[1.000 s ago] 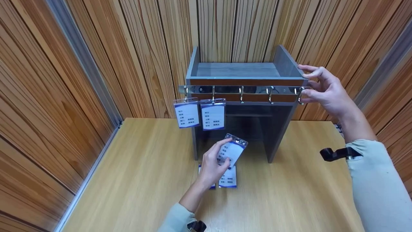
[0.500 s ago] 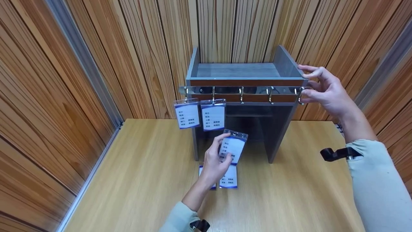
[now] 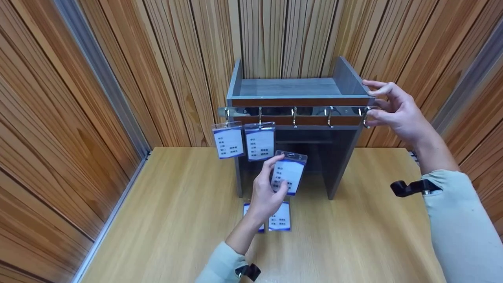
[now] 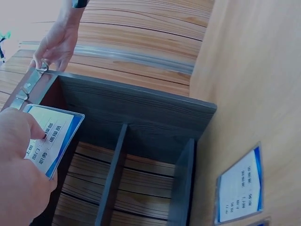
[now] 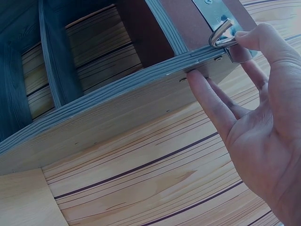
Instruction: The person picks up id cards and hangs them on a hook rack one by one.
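I am holding a badge up in my left hand, thumb and fingers pinching its lower left part, so the card is hanging in the air in front of the rack's dark opening, below the hook rail. My thumb is covering part of the print, and the characters are too small to read. From the left wrist view the badge is showing only its right half past my knuckles.

My right hand is steadying the rack's top right corner, fingers spread, fingertips pressing the grey side panel and one touching the last hook. That hook is half hidden behind my fingers in the head view.

Two more badges are hanging from the two leftmost hooks, side by side and touching. Two others are lying flat on the table in front of the rack, the left one mostly hidden under my wrist. The wood-panelled walls are closing in on both sides.
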### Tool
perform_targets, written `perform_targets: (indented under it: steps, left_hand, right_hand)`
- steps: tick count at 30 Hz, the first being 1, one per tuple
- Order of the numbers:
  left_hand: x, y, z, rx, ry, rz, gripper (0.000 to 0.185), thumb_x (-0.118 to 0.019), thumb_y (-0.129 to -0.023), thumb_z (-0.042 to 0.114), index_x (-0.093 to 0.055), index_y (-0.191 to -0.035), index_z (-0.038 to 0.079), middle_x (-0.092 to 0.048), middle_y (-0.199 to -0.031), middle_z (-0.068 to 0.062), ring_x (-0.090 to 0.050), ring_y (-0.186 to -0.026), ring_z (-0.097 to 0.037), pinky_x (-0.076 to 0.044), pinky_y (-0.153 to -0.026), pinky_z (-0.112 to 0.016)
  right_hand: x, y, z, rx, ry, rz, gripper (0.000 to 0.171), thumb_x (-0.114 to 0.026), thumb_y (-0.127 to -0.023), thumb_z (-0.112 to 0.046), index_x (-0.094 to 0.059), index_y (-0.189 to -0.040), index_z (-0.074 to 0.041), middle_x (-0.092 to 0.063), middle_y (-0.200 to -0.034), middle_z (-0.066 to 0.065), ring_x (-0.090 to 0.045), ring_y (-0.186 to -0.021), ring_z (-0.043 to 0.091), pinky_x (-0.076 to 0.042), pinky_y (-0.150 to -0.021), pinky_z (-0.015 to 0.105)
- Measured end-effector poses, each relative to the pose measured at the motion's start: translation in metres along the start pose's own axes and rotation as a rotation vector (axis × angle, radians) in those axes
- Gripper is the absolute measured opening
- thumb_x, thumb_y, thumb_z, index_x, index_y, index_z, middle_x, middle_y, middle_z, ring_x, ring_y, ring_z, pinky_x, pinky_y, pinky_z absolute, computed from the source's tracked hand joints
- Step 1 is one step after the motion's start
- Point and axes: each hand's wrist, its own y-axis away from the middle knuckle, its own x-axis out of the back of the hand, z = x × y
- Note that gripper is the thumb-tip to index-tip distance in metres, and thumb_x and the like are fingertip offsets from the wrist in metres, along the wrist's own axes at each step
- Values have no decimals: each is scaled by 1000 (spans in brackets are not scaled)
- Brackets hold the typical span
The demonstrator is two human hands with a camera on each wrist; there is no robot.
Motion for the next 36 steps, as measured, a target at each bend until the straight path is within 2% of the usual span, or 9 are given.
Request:
perform_targets:
  steps: [4,6,9,18,22,28,33,36]
  left_hand:
    - [0,-4,6,-15,2,-11,58,-67,-102,-9,-52,-156,6,-63,-163,-16,-65,-147,-34,-60,-116,-42]
    - [0,-6,9,-23,2,-16,58,-67,-102,-8,-52,-156,6,-62,-164,-16,-60,-154,-35,-56,-123,-47]
    - [0,-8,12,-36,6,-17,58,-67,-103,-8,-51,-157,5,-62,-164,-17,-59,-155,-36,-55,-124,-48]
    - [2,-20,24,-25,33,-16,59,-67,-104,-6,-50,-159,6,-61,-165,-15,-64,-148,-32,-58,-120,-42]
    - [0,-26,29,-22,27,-14,58,-67,-105,-4,-50,-159,7,-60,-166,-15,-61,-153,-31,-53,-127,-45]
    - [-1,-34,36,-36,29,-13,59,-67,-105,-2,-49,-161,6,-59,-167,-15,-64,-146,-30,-57,-120,-39]
    - [-1,-41,40,-60,28,-11,60,-67,-105,-2,-49,-162,5,-58,-168,-15,-58,-156,-31,-50,-130,-43]
    - [0,-45,40,-74,24,-4,60,-67,-105,-3,-49,-162,5,-59,-168,-15,-56,-157,-31,-48,-132,-45]
  right_hand:
    - [0,0,1,-2,8,6,34,-65,-109,4,-60,-142,-5,-50,-172,-4,-70,-138,9,-68,-89,26]
    - [0,0,1,-3,8,8,35,-65,-108,4,-61,-142,-6,-50,-172,-4,-70,-138,9,-68,-89,26]
    - [0,0,2,-5,6,9,36,-66,-108,4,-61,-142,-6,-50,-172,-4,-70,-138,10,-68,-89,26]
    - [0,0,2,-4,-5,15,36,-65,-108,4,-62,-142,-6,-49,-172,-3,-70,-139,11,-68,-89,27]
    - [0,0,2,5,-7,14,35,-65,-108,5,-61,-142,-4,-50,-172,-2,-70,-139,12,-68,-88,27]
    - [0,1,2,-1,-10,8,35,-64,-108,5,-61,-141,-6,-50,-172,-3,-72,-137,12,-68,-88,27]
    - [1,2,2,-1,-12,8,35,-64,-108,5,-61,-141,-6,-50,-173,-3,-71,-138,12,-68,-88,27]
    - [2,1,1,-5,-4,9,35,-65,-108,4,-62,-141,-7,-49,-173,-4,-71,-138,13,-67,-88,27]
